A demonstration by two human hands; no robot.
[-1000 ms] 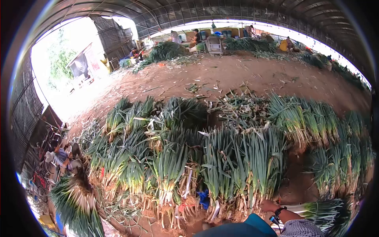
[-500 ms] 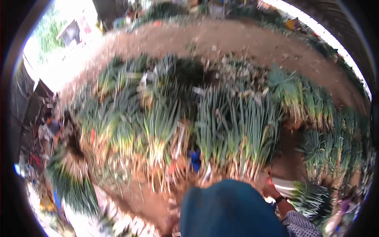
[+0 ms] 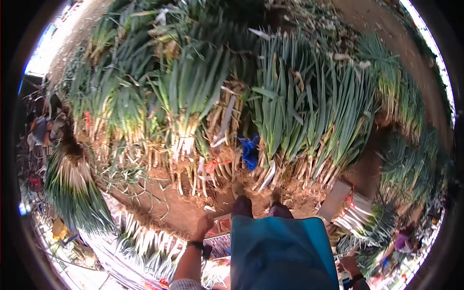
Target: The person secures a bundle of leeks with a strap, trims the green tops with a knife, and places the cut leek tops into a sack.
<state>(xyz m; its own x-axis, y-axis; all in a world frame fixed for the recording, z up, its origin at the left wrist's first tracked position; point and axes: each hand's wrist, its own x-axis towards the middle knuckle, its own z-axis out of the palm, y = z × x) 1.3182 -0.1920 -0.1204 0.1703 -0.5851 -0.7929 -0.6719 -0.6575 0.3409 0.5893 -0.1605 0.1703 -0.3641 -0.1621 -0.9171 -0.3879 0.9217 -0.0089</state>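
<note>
My left hand, with a dark band at the wrist, is closed beside a reddish compartmented crate; what it may grip is hidden. At the lower right my right hand has its fingers curled near loose green stalks, and its contents are too small to make out. Above it, a bundle of leeks or large green onions lies with white stems to the left and a red tie around them. Between my hands is the teal garment over my lap.
Rows of leeks or green onions spread over the brown ground. A blue cloth or bag lies among them. Another upturned bundle stands at left, with white-stemmed stalks at lower left. A person in purple is at far right.
The view has tilted down and shifted. My left hand has come up into clear view by the crate. My right hand has moved down, away from the red-tied bundle.
</note>
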